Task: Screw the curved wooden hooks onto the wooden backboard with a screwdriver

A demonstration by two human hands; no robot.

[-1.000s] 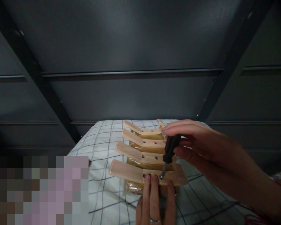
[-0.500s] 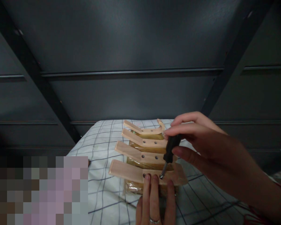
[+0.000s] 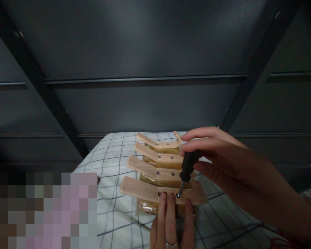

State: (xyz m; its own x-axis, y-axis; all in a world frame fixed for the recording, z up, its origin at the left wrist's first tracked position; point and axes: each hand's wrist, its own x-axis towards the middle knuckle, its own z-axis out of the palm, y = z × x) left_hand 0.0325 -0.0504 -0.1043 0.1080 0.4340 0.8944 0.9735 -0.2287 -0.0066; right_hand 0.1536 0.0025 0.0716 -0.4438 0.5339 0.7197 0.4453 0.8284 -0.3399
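My right hand is closed around the black handle of a short screwdriver, which leans with its top to the right. Its metal tip stands on a screw in the nearest wooden hook, a pale, bent strip. Below that, my left hand, with a ring on one finger, has its fingers spread and pressed on the same hook. This hook and several similar ones lie in a row across a block wrapped in shiny yellowish-brown film. Dark screw heads or holes show in the other hooks.
White cloth with dark grid lines lies under the block. A dark grey panelled wall rises right behind it. At the lower left a pixelated patch hides part of the view. Red strings hang near my right forearm.
The fingers of my right hand have shifted slightly left around the screwdriver handle, which now stands a little differently. Its tip stays on the screw. My left hand and the hooks have not moved.
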